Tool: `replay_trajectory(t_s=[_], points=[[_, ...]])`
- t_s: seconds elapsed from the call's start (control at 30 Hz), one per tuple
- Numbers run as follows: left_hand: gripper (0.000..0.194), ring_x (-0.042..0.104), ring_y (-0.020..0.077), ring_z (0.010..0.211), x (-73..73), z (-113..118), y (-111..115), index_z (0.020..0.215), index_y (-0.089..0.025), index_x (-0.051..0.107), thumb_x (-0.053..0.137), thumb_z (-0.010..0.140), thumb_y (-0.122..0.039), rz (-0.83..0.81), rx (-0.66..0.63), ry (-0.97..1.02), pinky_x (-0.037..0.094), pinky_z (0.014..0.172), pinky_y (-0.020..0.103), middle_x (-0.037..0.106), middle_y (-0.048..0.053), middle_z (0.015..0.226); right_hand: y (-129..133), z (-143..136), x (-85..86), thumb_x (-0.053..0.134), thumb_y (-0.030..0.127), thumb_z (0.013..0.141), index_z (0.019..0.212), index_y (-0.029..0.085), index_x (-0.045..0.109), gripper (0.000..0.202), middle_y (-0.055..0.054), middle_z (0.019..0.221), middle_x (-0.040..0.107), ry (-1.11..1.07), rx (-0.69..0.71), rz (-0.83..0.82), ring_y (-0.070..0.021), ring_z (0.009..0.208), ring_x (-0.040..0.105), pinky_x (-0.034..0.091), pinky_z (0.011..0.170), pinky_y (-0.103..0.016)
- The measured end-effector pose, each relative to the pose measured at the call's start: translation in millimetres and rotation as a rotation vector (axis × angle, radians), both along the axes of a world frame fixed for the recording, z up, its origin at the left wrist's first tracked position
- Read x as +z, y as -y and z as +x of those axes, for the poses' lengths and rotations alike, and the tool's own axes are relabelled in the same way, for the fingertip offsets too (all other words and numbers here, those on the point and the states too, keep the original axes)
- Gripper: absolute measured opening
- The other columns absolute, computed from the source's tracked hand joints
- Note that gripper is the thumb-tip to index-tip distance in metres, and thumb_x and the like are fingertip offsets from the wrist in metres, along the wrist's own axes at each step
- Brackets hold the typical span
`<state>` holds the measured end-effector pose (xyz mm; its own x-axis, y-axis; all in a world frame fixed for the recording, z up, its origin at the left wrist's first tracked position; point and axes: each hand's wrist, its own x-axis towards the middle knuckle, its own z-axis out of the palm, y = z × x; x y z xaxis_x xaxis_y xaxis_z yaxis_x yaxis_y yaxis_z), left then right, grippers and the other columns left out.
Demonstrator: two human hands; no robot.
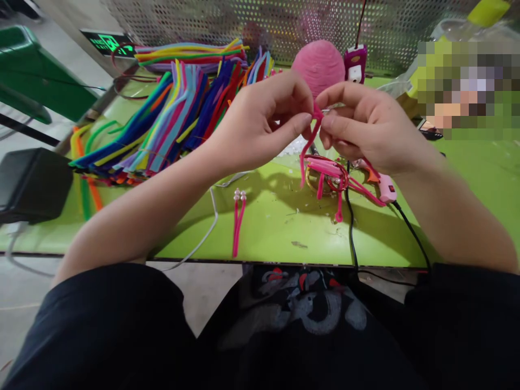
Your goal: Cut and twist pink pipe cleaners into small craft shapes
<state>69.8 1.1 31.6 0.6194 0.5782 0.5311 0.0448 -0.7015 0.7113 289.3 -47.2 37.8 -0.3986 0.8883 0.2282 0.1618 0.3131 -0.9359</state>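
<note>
My left hand (268,119) and my right hand (365,127) meet above the green table, fingertips closed on a pink pipe cleaner (305,157). It is bent or twisted between the fingers, and one end hangs down. Right behind the fingers stands a round pink fuzzy ball (319,62). Below my hands lies a tangle of pink pipe cleaner pieces (327,167) with gold and red rings around it. Two short pink stems (238,230) tipped with pearly beads lie nearer the front edge.
Bundles of coloured pipe cleaners (162,122) fill the left of the green table (276,238). A pink glue gun (388,189) trails a black cord to the front edge. A black box (34,184) stands far left; a perforated metal panel (260,24) rises behind.
</note>
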Motion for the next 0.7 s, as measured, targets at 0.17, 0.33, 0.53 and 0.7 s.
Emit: replay_trajectory(t_s=[0.17,0.33,0.53,0.7], points=[[0.010,0.068,0.0307,0.121,6.9,-6,1,0.093,-0.027,0.071,0.070,0.094,-0.036,0.359,0.200,-0.203,0.055,0.106,0.049,0.073,0.009,0.120,2,-1,2.6,0.082,0.045,0.091,0.085,0.020,0.067,0.030,0.005,0.065,0.050,0.171,-0.115,0.197,-0.0084,0.057,0.037,0.027,0.052,-0.028],[0.013,0.076,0.0288,0.110,6.4,-4,4,0.098,-0.028,0.069,0.057,0.099,-0.032,0.365,0.179,-0.302,0.058,0.100,0.045,0.078,0.006,0.111,12,-1,8.0,0.080,0.044,0.094,0.080,0.022,0.063,0.031,0.004,0.060,0.047,0.355,-0.220,0.333,-0.0104,0.056,0.039,0.029,0.052,-0.029],[0.007,0.069,0.0191,0.068,5.2,2,5,0.094,-0.025,0.066,0.071,0.094,-0.029,-0.005,0.143,-0.140,0.058,0.076,0.034,0.073,0.001,0.071,20,-2,10.9,0.067,0.033,0.098,0.084,0.025,0.060,0.017,-0.005,0.079,0.063,0.634,-0.375,0.731,-0.0215,0.075,0.058,0.044,0.072,-0.038],[0.021,0.065,0.0173,0.063,16.6,0,-2,0.086,-0.019,0.068,0.080,0.094,-0.035,-0.346,-0.027,-0.152,0.059,0.076,0.038,0.070,0.004,0.063,16,1,8.9,0.052,0.042,0.106,0.085,0.027,0.061,0.027,-0.009,0.088,0.067,0.830,-0.411,0.833,-0.0272,0.093,0.064,0.050,0.081,-0.041]])
